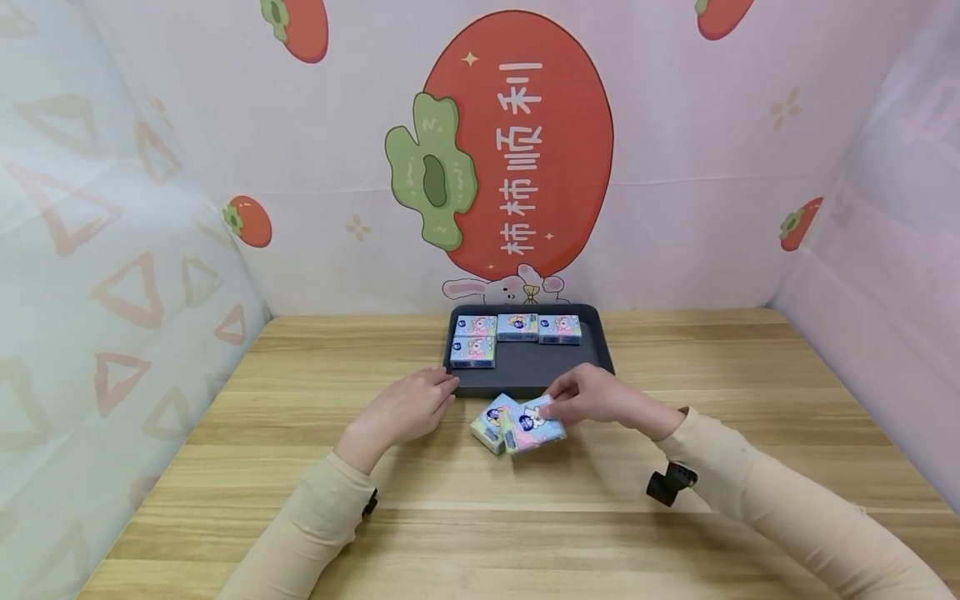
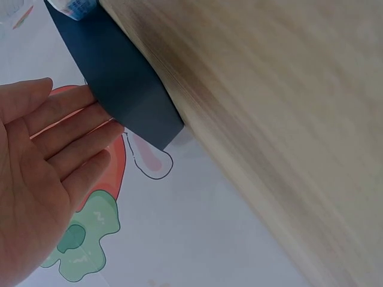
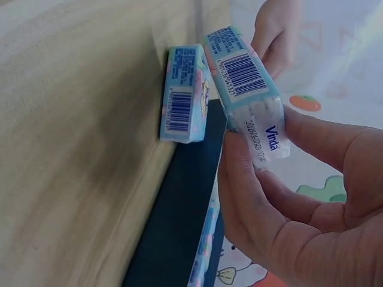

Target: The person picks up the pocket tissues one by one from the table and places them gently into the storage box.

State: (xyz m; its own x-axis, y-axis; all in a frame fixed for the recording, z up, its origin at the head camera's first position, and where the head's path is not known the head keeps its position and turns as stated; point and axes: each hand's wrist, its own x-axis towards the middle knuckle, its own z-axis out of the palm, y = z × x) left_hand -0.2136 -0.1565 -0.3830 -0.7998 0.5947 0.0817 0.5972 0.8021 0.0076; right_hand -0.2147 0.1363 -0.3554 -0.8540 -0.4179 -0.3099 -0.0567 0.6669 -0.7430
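- We see the right hand (image 1: 596, 396) pinching a tissue pack (image 1: 534, 427) between thumb and fingers, tilted, just in front of the tray (image 1: 517, 367).
- A second pack (image 1: 489, 423) lies on the wooden table (image 1: 480, 542), partly overlapped in the head view; whether the two touch, we cannot tell.
- Left hand (image 1: 412, 407): fingers extended, slightly parted, tips at the tray's near left corner.
- In the tray we count four packs (image 1: 474, 348): two along the left side, two more along the back.
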